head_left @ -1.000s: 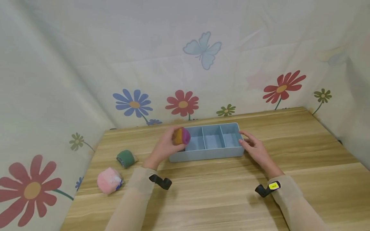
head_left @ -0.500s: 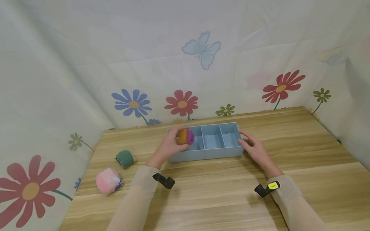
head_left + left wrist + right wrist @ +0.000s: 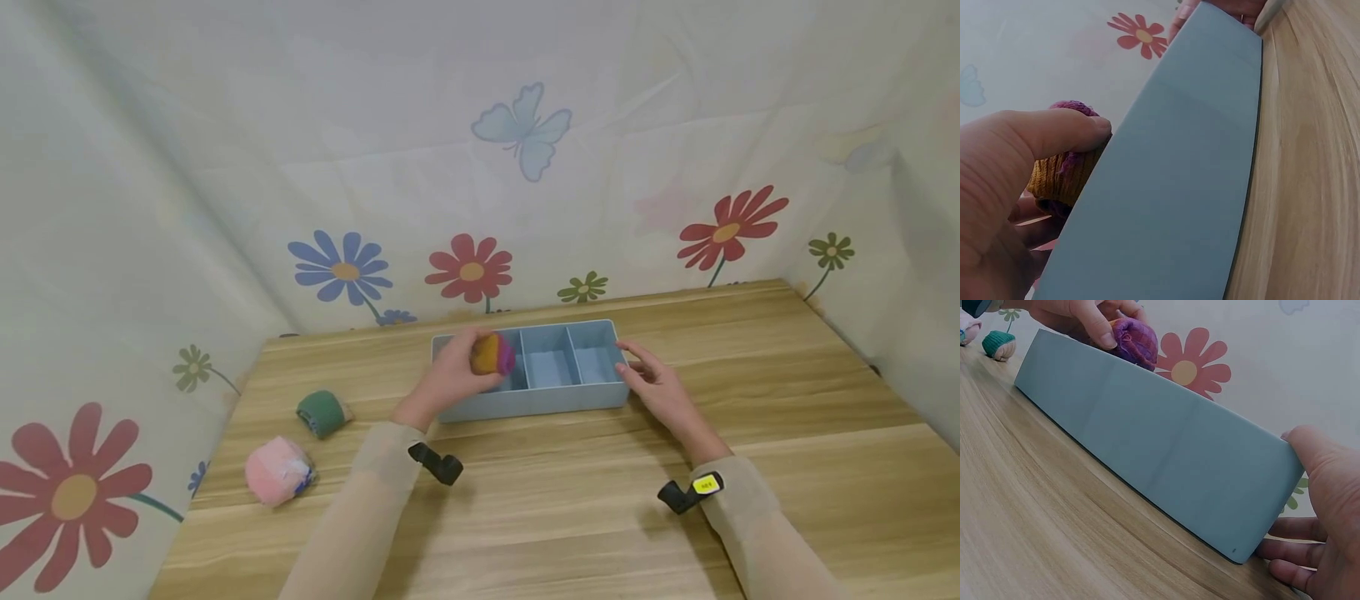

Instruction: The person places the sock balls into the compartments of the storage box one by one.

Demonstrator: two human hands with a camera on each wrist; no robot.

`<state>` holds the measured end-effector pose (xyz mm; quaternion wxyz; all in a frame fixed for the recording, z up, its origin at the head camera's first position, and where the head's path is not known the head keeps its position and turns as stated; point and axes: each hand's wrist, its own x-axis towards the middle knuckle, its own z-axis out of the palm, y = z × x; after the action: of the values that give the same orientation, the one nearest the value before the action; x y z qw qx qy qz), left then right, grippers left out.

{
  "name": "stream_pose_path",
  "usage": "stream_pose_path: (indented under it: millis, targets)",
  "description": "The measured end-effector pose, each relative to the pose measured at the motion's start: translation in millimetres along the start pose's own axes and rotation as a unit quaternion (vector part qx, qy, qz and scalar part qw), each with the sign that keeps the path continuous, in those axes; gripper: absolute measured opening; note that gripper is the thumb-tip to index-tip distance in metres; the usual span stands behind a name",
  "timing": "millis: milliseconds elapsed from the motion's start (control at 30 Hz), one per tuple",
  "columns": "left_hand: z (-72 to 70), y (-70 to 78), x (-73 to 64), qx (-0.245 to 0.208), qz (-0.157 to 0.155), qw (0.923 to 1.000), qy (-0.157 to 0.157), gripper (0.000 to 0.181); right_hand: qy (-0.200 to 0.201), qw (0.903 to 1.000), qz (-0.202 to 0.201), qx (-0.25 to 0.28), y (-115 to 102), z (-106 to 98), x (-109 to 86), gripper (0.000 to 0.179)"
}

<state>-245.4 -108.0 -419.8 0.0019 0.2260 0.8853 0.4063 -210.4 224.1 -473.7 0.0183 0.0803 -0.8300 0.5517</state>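
My left hand grips a rolled-up sock, mustard with a purple end, over the left part of a pale blue divided box. In the left wrist view the ribbed mustard knit of the sock shows under the thumb, partly behind the box wall. My right hand holds the box's right end. In the right wrist view its thumb lies on the rim corner, with the other fingers lower against the end wall. The hand and sock cover much of the left compartments; no contents show in the right ones.
On the wooden table, left of the box, lie a green rolled-up sock and a fluffy pink bundle. A flowered cloth hangs right behind the table's back edge.
My left hand has carried the mustard and purple sock a little to the right along the box. My right hand stays at the box's end, and the box stays put.
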Motion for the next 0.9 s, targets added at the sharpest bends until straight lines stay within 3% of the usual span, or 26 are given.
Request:
stream_pose_path:
  millis: [300, 900]
  targets:
    - [6.0, 1.0, 3.8, 0.030, -0.009, 0.9989, -0.033, 0.061, -0.004, 0.9999, -0.003, 0.010, -1, 1, -0.6, 0.052]
    - [13.5, -3.7, 18.6, 0.096, 0.002, 0.9933, -0.064, 0.058, 0.001, 1.0000, 0.008, 0.005, 0, 0, -0.8, 0.051]
